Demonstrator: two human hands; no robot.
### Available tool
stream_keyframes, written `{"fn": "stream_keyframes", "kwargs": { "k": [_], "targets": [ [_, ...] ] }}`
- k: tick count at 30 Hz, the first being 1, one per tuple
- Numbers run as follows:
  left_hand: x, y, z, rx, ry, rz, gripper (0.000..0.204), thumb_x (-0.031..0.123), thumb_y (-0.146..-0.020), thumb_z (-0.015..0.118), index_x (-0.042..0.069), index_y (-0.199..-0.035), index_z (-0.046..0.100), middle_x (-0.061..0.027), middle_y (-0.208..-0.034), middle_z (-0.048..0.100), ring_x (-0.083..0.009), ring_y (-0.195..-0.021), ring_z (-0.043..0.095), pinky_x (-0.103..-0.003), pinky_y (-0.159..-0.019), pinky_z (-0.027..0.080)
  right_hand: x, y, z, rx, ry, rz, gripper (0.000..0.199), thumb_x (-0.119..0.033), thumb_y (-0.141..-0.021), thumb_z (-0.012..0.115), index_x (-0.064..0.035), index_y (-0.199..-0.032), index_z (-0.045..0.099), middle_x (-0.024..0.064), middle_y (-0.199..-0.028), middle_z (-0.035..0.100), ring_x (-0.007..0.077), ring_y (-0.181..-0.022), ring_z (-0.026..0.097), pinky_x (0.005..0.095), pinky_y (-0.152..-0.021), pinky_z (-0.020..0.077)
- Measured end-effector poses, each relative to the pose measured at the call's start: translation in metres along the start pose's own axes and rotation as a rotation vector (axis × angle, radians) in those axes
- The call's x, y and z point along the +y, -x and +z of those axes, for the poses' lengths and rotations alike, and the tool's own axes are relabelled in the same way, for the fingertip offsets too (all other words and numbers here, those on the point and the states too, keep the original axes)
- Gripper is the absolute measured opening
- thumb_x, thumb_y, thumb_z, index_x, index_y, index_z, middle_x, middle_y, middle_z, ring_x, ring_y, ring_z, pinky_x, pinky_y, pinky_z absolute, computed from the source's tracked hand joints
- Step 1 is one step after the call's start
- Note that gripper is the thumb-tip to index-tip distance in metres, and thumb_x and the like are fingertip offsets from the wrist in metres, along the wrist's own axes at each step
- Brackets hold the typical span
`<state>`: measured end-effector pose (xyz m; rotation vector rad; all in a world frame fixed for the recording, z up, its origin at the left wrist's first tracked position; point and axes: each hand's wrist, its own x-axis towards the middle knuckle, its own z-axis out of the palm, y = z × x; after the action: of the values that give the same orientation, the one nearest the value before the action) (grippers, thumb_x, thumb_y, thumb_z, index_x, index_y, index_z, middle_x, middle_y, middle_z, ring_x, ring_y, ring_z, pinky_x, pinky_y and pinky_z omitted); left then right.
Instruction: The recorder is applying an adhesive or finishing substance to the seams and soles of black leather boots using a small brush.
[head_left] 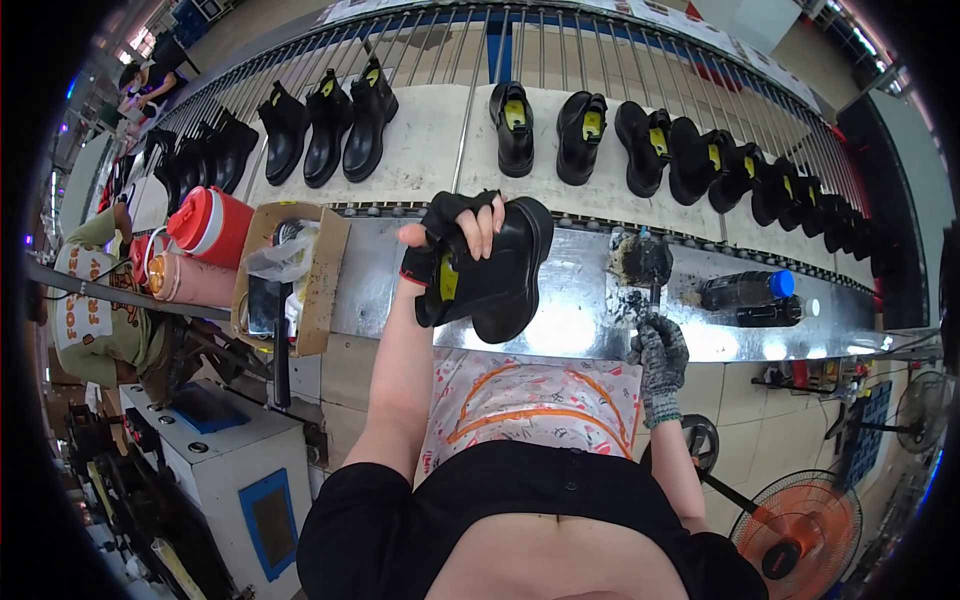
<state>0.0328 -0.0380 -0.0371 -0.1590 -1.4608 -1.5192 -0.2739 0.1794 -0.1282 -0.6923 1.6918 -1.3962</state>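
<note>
Head view, looking down on a shoe-finishing bench. At frame centre the left hand (462,232), wearing a black fingerless glove, clasps a black ankle boot (495,270); the bare fingers (487,225) curl over the boot's upper edge and press against it, so the boot hangs below and to the right of the palm, tilted, with its thick sole facing right and its toe pointing toward the lower centre. A yellow tag shows inside the boot's opening, just under the wrist. To the right of centre the right hand (660,355), in a grey speckled knit glove, is closed around the handle of a brush (642,262); the dark, clotted brush head stands above the fist, resting on or just over the bench, well apart from the boot.

The boot is matt black, with a rounded toe and a chunky black sole. It is held above a shiny metal bench top (580,320) that runs across the middle of the frame. On the bench at right lie two dark bottles (750,290), one with a blue cap; at left stand an open cardboard box (290,275) and a red jug (210,225). Beyond, a conveyor (430,140) carries a row of black boots (600,130). An orange fan (795,525) stands at lower right, and another person's sleeve (95,300) shows at far left.
</note>
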Motion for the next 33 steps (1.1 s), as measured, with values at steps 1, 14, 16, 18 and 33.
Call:
{"fn": "stream_keyframes", "kwargs": {
  "k": [1,14,16,18,33],
  "targets": [
    [-0.003,0.003,-0.001,-0.051,0.028,0.019,0.09,0.09,-0.065,0.032,0.004,-0.059,0.059,-0.0053,-0.059,0.057,-0.0148,-0.061,0.051,-0.031,-0.082,0.032,-0.018,0.005,0.004,-0.079,-0.052,-0.009,0.017,-0.006,-0.088,0.062,-0.0006,-0.104,0.062,0.0045,-0.09,0.064,0.0098,-0.074,0.059,0.0243,-0.062,0.0503],
    [-0.018,0.005,0.0,-0.093,0.122,0.029,0.089,0.09,-0.064,0.034,0.005,-0.06,0.06,-0.0039,-0.058,0.059,-0.0141,-0.059,0.054,-0.03,-0.077,0.033,-0.188,0.007,0.079,-0.585,0.914,-1.071,0.032,-0.039,-0.078,0.07,-0.0185,-0.102,0.071,0.0032,-0.097,0.067,0.0231,-0.084,0.062,0.0331,-0.076,0.0488],
    [-0.02,0.004,0.001,-0.106,0.146,0.049,0.089,0.09,-0.064,0.034,0.005,-0.06,0.06,-0.0037,-0.058,0.059,-0.0142,-0.058,0.054,-0.03,-0.077,0.033,-0.183,0.003,0.084,-0.665,0.838,-1.054,0.034,-0.039,-0.076,0.071,-0.019,-0.103,0.071,0.0034,-0.093,0.067,0.0232,-0.08,0.062,0.0337,-0.073,0.0486],
    [-0.02,0.004,0.003,-0.091,0.146,0.061,0.09,0.091,-0.063,0.034,0.005,-0.059,0.06,-0.0035,-0.059,0.059,-0.0143,-0.058,0.053,-0.03,-0.077,0.033,-0.186,0.004,0.085,-0.679,0.857,-0.997,0.034,-0.039,-0.076,0.072,-0.0188,-0.103,0.071,0.0041,-0.09,0.066,0.0231,-0.08,0.062,0.0341,-0.073,0.0487],
    [-0.011,0.003,0.001,-0.084,0.074,0.009,0.091,0.091,-0.064,0.031,0.005,-0.059,0.06,-0.0052,-0.06,0.06,-0.0139,-0.059,0.05,-0.03,-0.077,0.034,-0.186,-0.016,0.096,-0.733,0.907,-1.096,0.033,-0.044,-0.076,0.068,-0.0206,-0.1,0.072,0.0056,-0.082,0.066,0.0235,-0.072,0.063,0.0347,-0.063,0.0472]
  ]
}}
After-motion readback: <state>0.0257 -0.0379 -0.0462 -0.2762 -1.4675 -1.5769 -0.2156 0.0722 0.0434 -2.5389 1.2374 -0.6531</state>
